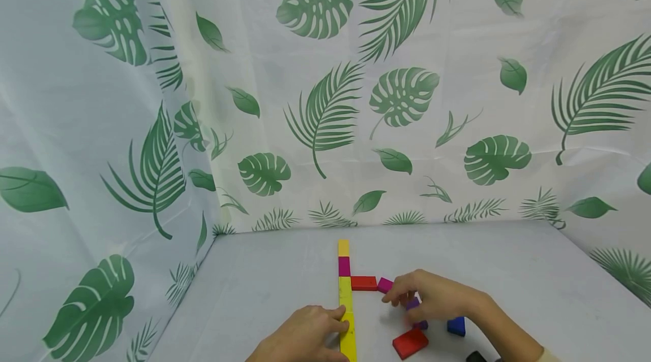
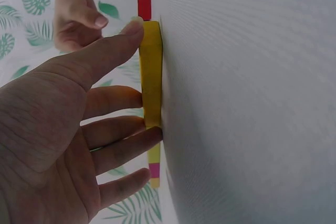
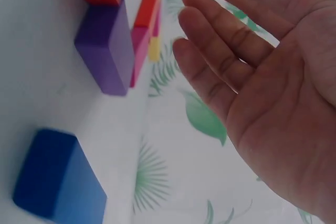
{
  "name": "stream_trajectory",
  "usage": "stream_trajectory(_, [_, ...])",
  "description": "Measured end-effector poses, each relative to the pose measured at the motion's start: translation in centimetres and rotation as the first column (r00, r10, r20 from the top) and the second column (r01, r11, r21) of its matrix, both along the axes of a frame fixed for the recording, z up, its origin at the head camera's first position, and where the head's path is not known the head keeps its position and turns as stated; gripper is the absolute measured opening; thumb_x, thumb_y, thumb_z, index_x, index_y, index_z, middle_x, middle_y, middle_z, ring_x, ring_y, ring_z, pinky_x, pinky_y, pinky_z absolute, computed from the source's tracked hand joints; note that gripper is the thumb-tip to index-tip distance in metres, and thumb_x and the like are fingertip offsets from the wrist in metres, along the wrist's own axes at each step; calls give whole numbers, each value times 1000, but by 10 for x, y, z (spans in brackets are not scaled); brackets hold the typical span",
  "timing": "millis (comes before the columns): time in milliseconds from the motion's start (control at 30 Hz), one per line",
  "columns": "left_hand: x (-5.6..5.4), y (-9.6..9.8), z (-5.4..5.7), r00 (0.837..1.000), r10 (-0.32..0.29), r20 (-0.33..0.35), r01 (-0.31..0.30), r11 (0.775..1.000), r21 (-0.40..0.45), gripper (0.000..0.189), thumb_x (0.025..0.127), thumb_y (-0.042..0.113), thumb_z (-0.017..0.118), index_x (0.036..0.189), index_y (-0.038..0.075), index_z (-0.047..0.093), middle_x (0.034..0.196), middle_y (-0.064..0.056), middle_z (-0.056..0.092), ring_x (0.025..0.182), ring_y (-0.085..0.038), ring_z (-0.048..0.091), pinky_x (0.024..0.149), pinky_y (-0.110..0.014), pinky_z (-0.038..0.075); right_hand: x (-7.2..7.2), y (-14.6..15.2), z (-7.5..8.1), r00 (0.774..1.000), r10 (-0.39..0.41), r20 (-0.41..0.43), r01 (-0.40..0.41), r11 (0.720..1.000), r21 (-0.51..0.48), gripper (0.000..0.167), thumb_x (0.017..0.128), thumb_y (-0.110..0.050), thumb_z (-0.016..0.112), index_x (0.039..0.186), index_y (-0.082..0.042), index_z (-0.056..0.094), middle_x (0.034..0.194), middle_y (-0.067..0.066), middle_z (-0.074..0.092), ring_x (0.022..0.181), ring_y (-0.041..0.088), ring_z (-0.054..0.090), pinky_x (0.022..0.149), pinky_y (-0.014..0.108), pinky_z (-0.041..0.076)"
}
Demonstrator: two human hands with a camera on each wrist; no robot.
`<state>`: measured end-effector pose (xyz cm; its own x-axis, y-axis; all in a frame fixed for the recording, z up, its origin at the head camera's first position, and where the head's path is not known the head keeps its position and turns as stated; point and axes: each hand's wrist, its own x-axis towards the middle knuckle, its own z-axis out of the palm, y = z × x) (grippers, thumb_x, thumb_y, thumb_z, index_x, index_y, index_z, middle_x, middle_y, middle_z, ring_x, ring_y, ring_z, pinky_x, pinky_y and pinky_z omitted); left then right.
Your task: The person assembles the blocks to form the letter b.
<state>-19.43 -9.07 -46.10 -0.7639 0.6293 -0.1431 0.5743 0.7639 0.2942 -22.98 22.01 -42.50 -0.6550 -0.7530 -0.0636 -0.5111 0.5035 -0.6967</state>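
A straight row of flat blocks runs away from me, with a long yellow block (image 1: pixel 348 345) at its near end. My left hand (image 1: pixel 310 334) touches that block with its thumb and fingertips, the fingers fairly straight. Further along are another yellow block (image 1: pixel 345 292), a magenta block (image 1: pixel 344 266) and a small yellow block (image 1: pixel 343 247). A red block (image 1: pixel 363 283) branches off to the right, followed by a tilted magenta block (image 1: pixel 385 285). Above a purple block (image 3: pixel 107 51) hovers my right hand (image 1: pixel 432 294), its fingers relaxed and holding nothing in the right wrist view.
A loose red block (image 1: pixel 409 344) lies near the purple one. To its right is a blue block (image 1: pixel 456 326), and a black piece (image 1: pixel 475 357) shows at the bottom edge. Behind the table hangs a leaf-print curtain (image 1: pixel 447 170).
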Motion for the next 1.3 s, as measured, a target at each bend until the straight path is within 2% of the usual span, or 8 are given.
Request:
stream_trajectory(167, [-1,0,0,1000,3,19,-3,1000,7,54,82,56,83,131,35,72,142,16,64,103,2,67,98,-27,57,-3,8,6,997,-67,-46,69,997,22,38,91,-24,81,128,-21,75,108,-4,74,98,17,65,82,31,58])
stream_trajectory(333, [-1,0,0,1000,-5,24,4,1000,15,56,82,56,82,132,33,72,142,14,64,107,2,67,98,-27,57,-6,19,7,989,-131,-61,135,989,53,41,91,-24,81,131,-19,73,114,-3,73,101,19,65,82,28,56])
stream_trajectory(633, [-3,-1,-2,1000,-16,19,16,1000,3,54,84,54,82,132,33,72,142,14,65,104,2,66,98,-27,58,-11,39,6,989,-135,-61,138,989,51,43,90,-21,81,131,-13,71,114,1,73,99,18,65,83,30,57])
stream_trajectory(700, [-3,-1,-3,1000,-14,21,14,1000,4,54,84,54,82,132,33,72,141,14,65,103,3,66,98,-27,58,-11,42,5,988,-144,-49,147,987,67,44,89,-20,81,131,-12,71,115,2,73,100,19,64,84,33,57])
stream_trajectory(900, [-4,-1,-2,999,-27,16,27,1000,8,55,85,55,81,134,32,71,143,12,64,104,3,65,98,-27,57,-11,51,7,980,-200,14,196,969,149,46,84,-11,84,129,-12,72,113,3,71,103,26,62,89,56,58])
stream_trajectory(1067, [-4,-2,-2,999,-38,-2,38,999,4,56,85,56,80,134,31,71,143,12,64,100,4,65,97,-25,57,-12,57,8,975,-218,34,210,964,162,48,82,-8,85,128,-13,72,113,5,71,106,30,61,91,63,55])
stream_trajectory(1167, [-4,-2,-2,999,-36,-4,36,999,2,56,84,56,80,134,32,71,143,12,64,99,4,65,97,-25,57,-13,61,8,976,-216,36,208,966,155,48,82,-9,86,128,-13,72,115,6,70,107,31,60,89,62,56])
stream_trajectory(1300, [-3,-1,-2,1000,-28,-3,28,1000,-1,55,84,56,81,133,34,71,143,14,64,99,3,65,97,-25,57,-14,68,8,971,-238,40,227,958,177,50,81,-11,87,129,-14,72,116,6,69,108,30,59,84,54,57])
